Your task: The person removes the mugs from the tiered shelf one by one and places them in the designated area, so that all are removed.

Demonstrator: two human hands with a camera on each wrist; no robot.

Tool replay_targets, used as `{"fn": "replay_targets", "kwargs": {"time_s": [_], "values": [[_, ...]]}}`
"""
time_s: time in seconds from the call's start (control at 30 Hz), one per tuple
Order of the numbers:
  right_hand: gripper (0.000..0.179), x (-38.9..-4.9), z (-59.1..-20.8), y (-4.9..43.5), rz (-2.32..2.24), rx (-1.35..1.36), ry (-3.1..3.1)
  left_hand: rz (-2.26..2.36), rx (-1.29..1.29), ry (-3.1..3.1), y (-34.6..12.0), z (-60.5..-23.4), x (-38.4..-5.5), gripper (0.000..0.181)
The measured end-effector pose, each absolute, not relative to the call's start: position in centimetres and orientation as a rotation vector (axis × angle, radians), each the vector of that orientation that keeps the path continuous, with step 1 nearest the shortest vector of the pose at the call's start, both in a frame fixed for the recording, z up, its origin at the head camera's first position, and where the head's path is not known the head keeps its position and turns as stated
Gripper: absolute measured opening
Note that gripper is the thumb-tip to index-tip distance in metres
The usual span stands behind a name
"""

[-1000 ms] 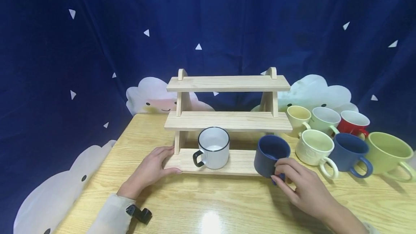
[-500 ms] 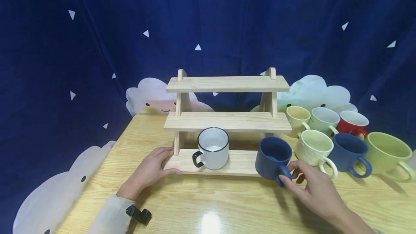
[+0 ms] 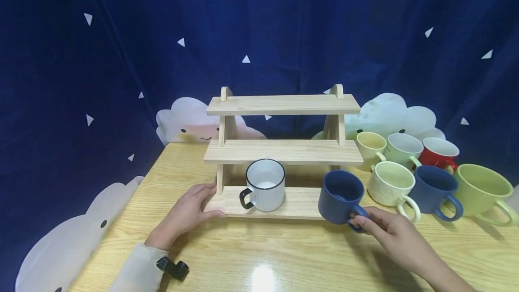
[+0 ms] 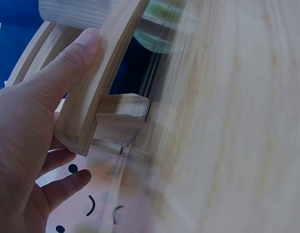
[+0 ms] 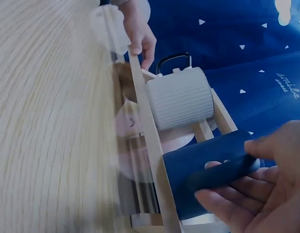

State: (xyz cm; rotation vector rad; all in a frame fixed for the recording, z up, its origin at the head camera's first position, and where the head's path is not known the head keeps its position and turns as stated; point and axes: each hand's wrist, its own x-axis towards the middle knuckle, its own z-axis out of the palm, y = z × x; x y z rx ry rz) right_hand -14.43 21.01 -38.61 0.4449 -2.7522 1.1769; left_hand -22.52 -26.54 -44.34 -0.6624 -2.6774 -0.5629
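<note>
A three-tier wooden display shelf [image 3: 284,151] stands on the table. Its lowest board carries a white enamel mug [image 3: 265,197] with black rim and handle, left of centre. A dark blue mug [image 3: 334,204] sits upright at that board's right end, its handle [image 5: 227,172] turned toward the front right. My right hand [image 3: 399,240] pinches this handle between thumb and fingers. My left hand [image 3: 184,213] holds the left end of the lowest board; in the left wrist view the thumb [image 4: 67,60] lies along the board [image 4: 87,104] and the other fingers sit around its end.
Right of the shelf stand several more mugs: yellow [image 3: 370,154], pale green [image 3: 399,154], red [image 3: 434,159], cream [image 3: 387,193], blue [image 3: 431,195] and a large yellow-green one [image 3: 470,197]. A blue curtain [image 3: 259,26] hangs behind the wooden table [image 3: 227,256].
The right hand has shifted from the blue mug's front side to its handle, moving right. The mug has turned so its handle points more to the right. The left hand has stayed put.
</note>
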Motion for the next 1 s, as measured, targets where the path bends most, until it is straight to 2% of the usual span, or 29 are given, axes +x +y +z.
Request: {"fn": "replay_targets", "kwargs": {"time_s": [0.47, 0.83, 1.0], "values": [[0.020, -13.5, -39.2, 23.4, 1.217, 0.410, -2.649, -0.581, -0.657, -2.668, -26.6, -44.4, -22.5, 0.080], [0.022, -12.3, -39.6, 27.0, 1.129, 0.256, -2.703, -0.589, -0.642, -2.690, -26.7, -44.2, -22.4, 0.082], [0.030, -11.6, -39.3, 28.6, 1.149, 0.139, -2.708, -0.582, -0.644, -2.687, -26.8, -44.2, -22.5, 0.082]]}}
